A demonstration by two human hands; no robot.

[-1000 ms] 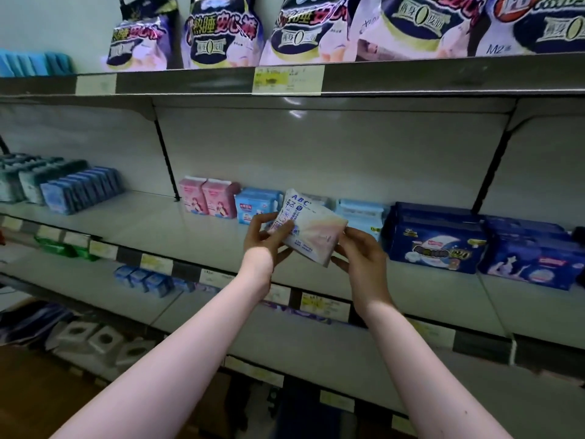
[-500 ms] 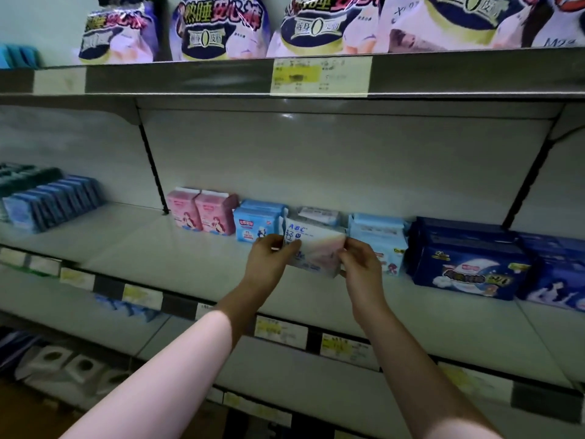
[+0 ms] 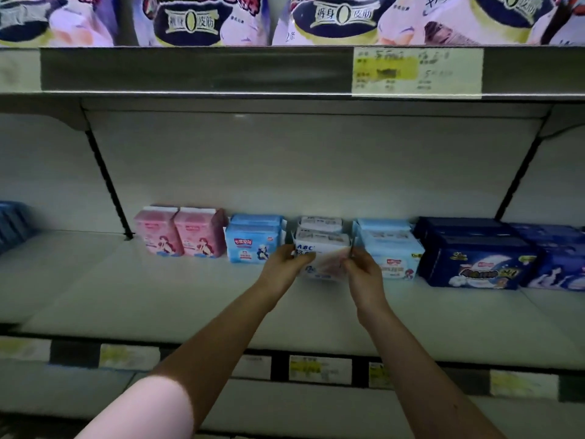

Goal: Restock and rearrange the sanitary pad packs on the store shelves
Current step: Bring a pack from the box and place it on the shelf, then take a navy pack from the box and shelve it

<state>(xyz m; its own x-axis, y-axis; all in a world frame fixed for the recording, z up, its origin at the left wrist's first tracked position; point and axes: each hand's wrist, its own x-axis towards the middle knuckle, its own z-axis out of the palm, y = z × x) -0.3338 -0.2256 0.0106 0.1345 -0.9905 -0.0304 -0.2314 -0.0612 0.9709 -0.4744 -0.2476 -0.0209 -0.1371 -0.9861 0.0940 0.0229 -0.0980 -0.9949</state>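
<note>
Store shelf (image 3: pixel 126 289). ABC pack (image 3: pixel 319 256) upright, long axis crosswise, pinched at its ends by left hand (image 3: pixel 281 264) and right hand (image 3: pixel 364 274), equally near; matching white stack (image 3: pixel 321 228) directly behind, between blue packs (image 3: pixel 253 242).

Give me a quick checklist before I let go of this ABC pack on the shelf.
1. Grip: left hand and right hand both hold the ABC pack: ok.
2. It sits between the blue pack and the pale blue pack: ok.
3. Label faces out: ok.
4. Matching white packs stand behind it: ok.
5. Base flat on the shelf: cannot tell, hands hide its corners.
</note>
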